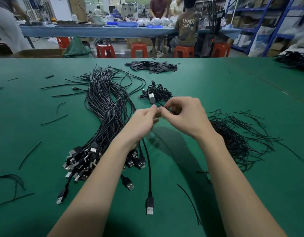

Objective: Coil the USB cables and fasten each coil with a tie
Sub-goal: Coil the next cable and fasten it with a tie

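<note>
At the centre of the frame both hands meet above the green table (233, 93); the left hand (144, 124) and the right hand (185, 115) pinch a thin black cable (162, 106) between their fingertips, and its grey plug (151, 97) sticks up just beyond them; whether a tie is already round it cannot be told, since the fingers cover that spot. A small heap of coiled cables (159, 91) lies just past the hands; the long bundle of loose cables (107, 103) runs from upper centre down to the lower left, its plugs fanned out under the left forearm; a tangle of ties (236, 137) sits to the right, touching the right wrist in the picture. The likely slip is the coil springing open if either pinch loosens before the tie is twisted; the left forearm could also drag plugs from the bundle.
</note>
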The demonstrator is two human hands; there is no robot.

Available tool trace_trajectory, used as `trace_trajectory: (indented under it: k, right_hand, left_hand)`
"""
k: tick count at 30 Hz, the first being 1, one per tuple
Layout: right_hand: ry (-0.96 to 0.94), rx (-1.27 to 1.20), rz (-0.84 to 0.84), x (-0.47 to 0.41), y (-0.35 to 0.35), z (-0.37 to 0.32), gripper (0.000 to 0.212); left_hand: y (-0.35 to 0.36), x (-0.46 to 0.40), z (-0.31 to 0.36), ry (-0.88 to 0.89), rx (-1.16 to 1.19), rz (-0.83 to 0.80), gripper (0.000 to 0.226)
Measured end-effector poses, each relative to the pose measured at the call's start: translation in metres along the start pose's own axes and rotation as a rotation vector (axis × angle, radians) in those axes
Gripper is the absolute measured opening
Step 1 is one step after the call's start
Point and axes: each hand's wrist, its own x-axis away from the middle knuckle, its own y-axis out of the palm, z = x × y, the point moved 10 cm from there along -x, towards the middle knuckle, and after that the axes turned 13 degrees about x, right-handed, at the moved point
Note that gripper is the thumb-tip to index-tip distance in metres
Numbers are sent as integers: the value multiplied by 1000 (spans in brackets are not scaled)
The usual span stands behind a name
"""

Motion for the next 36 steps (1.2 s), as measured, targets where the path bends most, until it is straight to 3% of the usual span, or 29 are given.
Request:
trace_trajectory:
  k: [3,5,8,12,15,18,22,25,27,30,32,35,36]
  right_hand:
    - [34,-393,-356,7,35,-17,14]
    - [49,-528,-558,18,53,-25,18]
    - [24,-581,-733,32,64,-27,10]
    - [76,-551,-842,39,67,-14,16]
    - [91,-327,-967,50,71,1,14]
    - [139,-465,-1159,71,78,0,13]
    - [86,-734,-1132,68,79,-8,29]
    - [184,-991,-1112,69,86,-5,29]
    - [246,-900,-1062,69,95,9,29]
    - [424,-755,-850,54,101,38,23]
    - [557,-827,-700,45,98,52,8]
    - [699,-1043,-542,39,90,58,10]
    - [685,-985,-497,35,84,60,10]
  left_hand:
    - [-6,-3,4,11,365,55,41]
    - [-5,-2,9,23,570,29,43]
    - [5,2,14,2,788,-72,47]
    - [16,7,15,-16,813,-148,49]
    - [14,7,19,3,868,-148,49]
    - [-6,4,27,41,990,-109,47]
    - [-19,2,31,59,1151,-110,47]
    - [-21,1,32,64,1209,-110,46]
    - [-19,2,32,58,1213,-115,46]
    - [-16,6,35,42,1211,-147,45]
    - [-9,11,36,8,1109,-185,47]
    - [4,19,31,-45,787,-260,49]
    - [10,21,28,-66,645,-292,48]
